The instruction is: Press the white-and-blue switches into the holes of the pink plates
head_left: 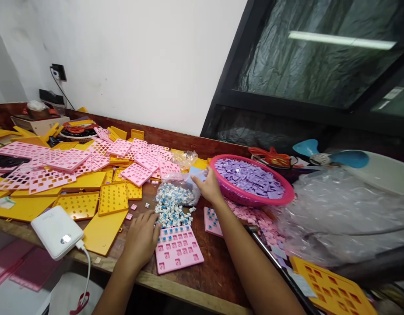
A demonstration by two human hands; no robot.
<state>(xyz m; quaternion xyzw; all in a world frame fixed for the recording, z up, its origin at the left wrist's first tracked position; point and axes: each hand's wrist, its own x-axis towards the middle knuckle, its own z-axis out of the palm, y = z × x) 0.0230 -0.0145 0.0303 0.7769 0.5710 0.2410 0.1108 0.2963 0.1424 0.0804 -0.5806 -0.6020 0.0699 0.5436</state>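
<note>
This looks like a small assembly workshop: square-holed pink plastic plates (70, 159) and studded yellow plastic trays (113, 199) pile toward the left end of a brown wooden bench (218, 271), loose blue-and-white parts (173, 214) nearer its front edge.

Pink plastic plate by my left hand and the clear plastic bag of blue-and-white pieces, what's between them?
In the head view, a loose heap of small blue-and-white plastic pieces lies between the pink plastic plate and the clear plastic bag.

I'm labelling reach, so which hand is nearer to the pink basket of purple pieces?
Right. The right hand is just left of the pink basket; the left hand is farther off, at the left edge of a pink plate.
</note>
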